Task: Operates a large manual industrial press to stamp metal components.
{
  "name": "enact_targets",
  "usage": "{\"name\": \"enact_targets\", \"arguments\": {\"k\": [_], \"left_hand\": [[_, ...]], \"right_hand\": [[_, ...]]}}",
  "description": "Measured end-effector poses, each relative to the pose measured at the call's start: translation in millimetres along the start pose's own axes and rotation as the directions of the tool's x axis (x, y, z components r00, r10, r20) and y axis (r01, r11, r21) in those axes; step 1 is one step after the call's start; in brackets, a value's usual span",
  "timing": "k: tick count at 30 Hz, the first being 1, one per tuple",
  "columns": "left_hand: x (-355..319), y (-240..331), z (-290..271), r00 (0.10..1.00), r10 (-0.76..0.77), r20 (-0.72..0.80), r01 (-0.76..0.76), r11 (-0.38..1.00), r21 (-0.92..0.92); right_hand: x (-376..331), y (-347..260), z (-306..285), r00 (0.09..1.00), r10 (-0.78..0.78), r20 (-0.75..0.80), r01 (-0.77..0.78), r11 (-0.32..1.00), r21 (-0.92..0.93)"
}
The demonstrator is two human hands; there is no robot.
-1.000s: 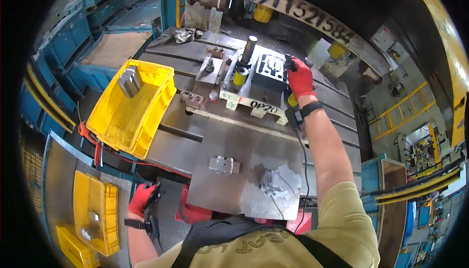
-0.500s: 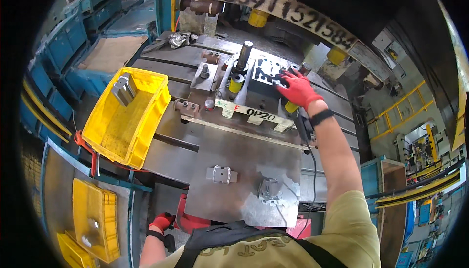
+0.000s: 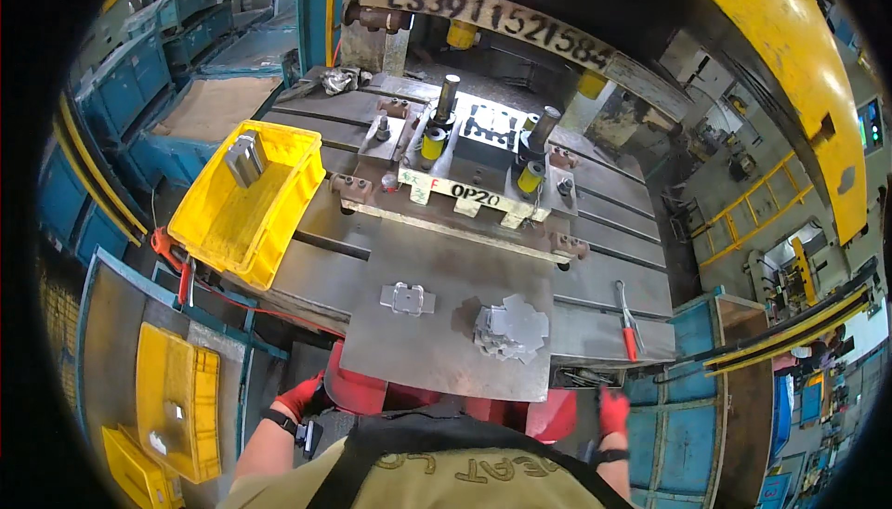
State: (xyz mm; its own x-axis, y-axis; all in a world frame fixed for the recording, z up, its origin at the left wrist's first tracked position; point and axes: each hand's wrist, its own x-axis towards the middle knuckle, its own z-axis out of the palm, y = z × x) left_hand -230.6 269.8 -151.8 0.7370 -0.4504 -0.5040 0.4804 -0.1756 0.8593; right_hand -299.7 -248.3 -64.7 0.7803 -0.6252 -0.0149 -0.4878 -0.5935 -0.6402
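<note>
My left hand (image 3: 299,396), in a red glove, is low beside a red stool (image 3: 357,388) at the table's front left. Its fingers are largely hidden, and I see nothing held in it. My right hand (image 3: 612,413), also red-gloved, is low past the table's front right edge; its fingers are too small and indistinct to read. Both hands are away from the press die (image 3: 479,163), which has a black-and-white patterned top (image 3: 490,125). On the steel plate (image 3: 423,360) lie a single flat metal piece (image 3: 407,299) and an uneven pile of cut metal pieces (image 3: 511,328).
A yellow bin (image 3: 307,202) with grey metal parts (image 3: 245,160) stands left of the die. Pliers with red handles (image 3: 631,337) lie at the table's right. The press's upper beam (image 3: 502,21) hangs above the die. More yellow bins (image 3: 200,416) sit lower left.
My right hand has left the die's right side and dropped to the table's front right. The left hand stays low at front left. The view has shifted, uncovering the pliers.
</note>
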Motion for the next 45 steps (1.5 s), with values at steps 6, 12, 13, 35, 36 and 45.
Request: {"name": "enact_targets", "arguments": {"k": [6, 12, 13, 35, 36, 45], "left_hand": [[49.9, -83.4, -20.0, 0.970, 0.225, -0.095, -0.208, 0.964, 0.165], [84.0, -143.6, -40.7, 0.866, 0.456, -0.207, -0.116, 0.585, 0.803], [85.3, -141.5, -36.7, 0.850, 0.491, -0.193, -0.084, 0.487, 0.869], [97.6, -114.3, -22.2, 0.795, 0.497, -0.347, -0.371, 0.852, 0.370], [98.0, -113.3, -21.5, 0.788, 0.517, -0.334, -0.396, 0.841, 0.369], [21.6, -13.0, -45.6, 0.951, 0.157, -0.266, -0.004, 0.868, 0.497]], "right_hand": [[-55.5, 122.5, 79.4, 0.893, 0.071, 0.445, -0.258, 0.890, 0.376], [-40.6, 134.4, 101.4, 0.858, 0.093, 0.505, -0.391, 0.755, 0.526], [-37.6, 136.2, 100.3, 0.858, 0.094, 0.504, -0.393, 0.753, 0.528], [-14.9, 130.4, 103.6, 0.829, 0.090, 0.552, -0.418, 0.755, 0.505], [-15.9, 130.2, 103.0, 0.832, 0.092, 0.547, -0.414, 0.761, 0.500], [-1.8, 68.0, 35.3, 0.963, 0.242, 0.116, -0.239, 0.970, -0.037]]}}
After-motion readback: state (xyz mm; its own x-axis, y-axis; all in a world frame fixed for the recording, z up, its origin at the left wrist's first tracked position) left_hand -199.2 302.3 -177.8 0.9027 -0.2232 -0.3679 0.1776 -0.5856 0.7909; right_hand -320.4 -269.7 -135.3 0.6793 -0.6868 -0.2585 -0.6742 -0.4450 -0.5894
